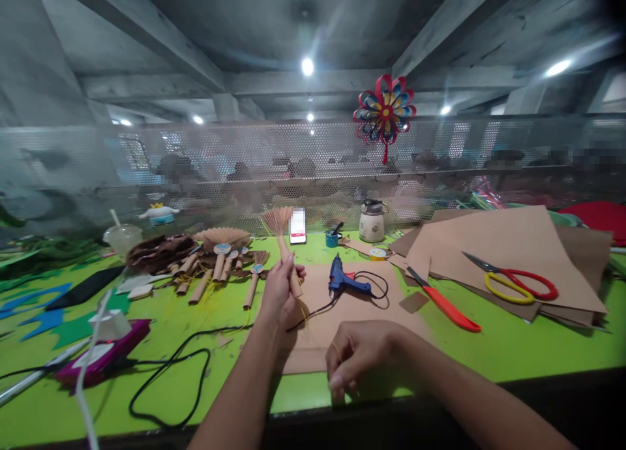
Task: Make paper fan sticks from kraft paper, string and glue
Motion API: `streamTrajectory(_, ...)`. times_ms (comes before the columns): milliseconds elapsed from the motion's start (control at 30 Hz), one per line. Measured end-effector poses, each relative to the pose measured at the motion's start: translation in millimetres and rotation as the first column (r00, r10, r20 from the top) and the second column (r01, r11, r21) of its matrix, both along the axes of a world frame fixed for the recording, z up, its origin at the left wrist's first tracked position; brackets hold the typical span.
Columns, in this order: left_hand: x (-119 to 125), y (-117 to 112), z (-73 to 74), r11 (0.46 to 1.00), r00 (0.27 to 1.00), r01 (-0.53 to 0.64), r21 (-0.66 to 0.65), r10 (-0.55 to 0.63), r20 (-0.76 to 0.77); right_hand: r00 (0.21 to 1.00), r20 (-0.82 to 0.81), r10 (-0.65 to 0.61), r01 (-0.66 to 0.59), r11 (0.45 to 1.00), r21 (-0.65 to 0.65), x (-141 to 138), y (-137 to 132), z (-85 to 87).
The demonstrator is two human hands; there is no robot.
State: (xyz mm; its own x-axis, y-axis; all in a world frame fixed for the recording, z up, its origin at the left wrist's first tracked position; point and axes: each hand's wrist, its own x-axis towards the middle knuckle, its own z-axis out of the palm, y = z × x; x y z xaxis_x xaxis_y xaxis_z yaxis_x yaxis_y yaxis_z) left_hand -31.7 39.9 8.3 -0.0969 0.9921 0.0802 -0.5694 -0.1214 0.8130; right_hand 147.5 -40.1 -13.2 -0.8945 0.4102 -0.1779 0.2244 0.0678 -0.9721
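My left hand (281, 285) is closed round the rolled-paper handle of a small pleated brown paper fan (276, 222), its pleats spread upward. Below that hand, thin yellow thread (304, 318) hangs over a sheet of brown kraft paper (313, 355). Close to the table's front edge, my right hand (359, 355) has its fingers curled inward. A fine yellowish line shows at its fingers; what they hold, if anything, cannot be made out. Between and beyond both hands, a blue hot glue gun (349, 279) lies on the kraft paper.
More paper fans (222, 251) lie at left, beside a purple power strip (105, 355) with a black cable. At right are an orange-handled knife (452, 308), scissors (521, 285) and stacked brown paper (499, 235). A phone (297, 227) and a jug (372, 222) stand at the back.
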Motion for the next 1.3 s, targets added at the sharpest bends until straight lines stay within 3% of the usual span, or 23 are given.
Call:
streamTrajectory(133, -15.9, 9.6, 2.6, 0.986, 0.984, -0.167, -0.011, 0.167, 0.065, 0.998, 0.055, 0.012, -0.017, 0.997, 0.08, 7.7, 1.3, 9.1)
streamTrajectory(267, -25.4, 12.7, 6.8, 0.977, 0.971, -0.21, -0.035, 0.212, 0.106, 0.996, 0.072, -0.056, 0.041, 0.979, 0.198, 19.3, 12.9, 13.6)
streamTrajectory(333, -27.6, 10.7, 11.0, 0.98, 0.972, -0.196, -0.04, 0.199, 0.126, 0.989, 0.005, -0.145, 0.14, 0.963, 0.229, 24.3, 19.4, 16.3)
streamTrajectory(467, -24.5, 0.9, 21.0, 0.996, 0.985, -0.083, -0.014, 0.084, 0.151, 0.894, -0.183, -0.41, 0.438, 0.886, 0.154, 27.1, 31.0, 22.4)
streamTrajectory(533, -18.0, -4.6, 25.7, 1.0, 0.988, -0.006, 0.008, 0.005, 0.152, 0.839, -0.231, -0.492, 0.526, 0.843, 0.114, 24.5, 36.8, 25.2)
streamTrajectory(700, 0.7, -14.0, 41.0, 0.985, 0.977, 0.169, 0.039, -0.173, 0.122, 0.828, -0.176, -0.532, 0.56, 0.801, 0.212, 13.7, 53.1, 28.4)
streamTrajectory(867, 1.7, -20.0, 56.5, 0.973, 0.977, 0.202, 0.109, -0.208, 0.049, 0.828, -0.153, -0.539, 0.558, 0.769, 0.311, 10.8, 68.4, 22.0)
streamTrajectory(1000, -0.9, -22.4, 55.2, 0.958, 0.967, 0.254, 0.132, -0.253, -0.029, 0.783, -0.219, -0.582, 0.622, 0.727, 0.291, 16.1, 74.9, 17.2)
streamTrajectory(1133, 5.0, -20.6, 48.3, 0.928, 0.93, 0.357, 0.11, -0.363, 0.046, 0.72, -0.296, -0.628, 0.692, 0.683, 0.235, 22.5, 74.3, 16.7)
streamTrajectory(1233, 14.4, -20.2, 44.1, 0.896, 0.89, 0.433, 0.096, -0.442, 0.114, 0.703, -0.361, -0.613, 0.692, 0.708, 0.145, 24.2, 67.3, 18.5)
streamTrajectory(1300, 20.4, -21.7, 41.2, 0.872, 0.856, 0.479, 0.102, -0.49, 0.165, 0.732, -0.416, -0.54, 0.609, 0.792, 0.043, 22.2, 58.8, 19.7)
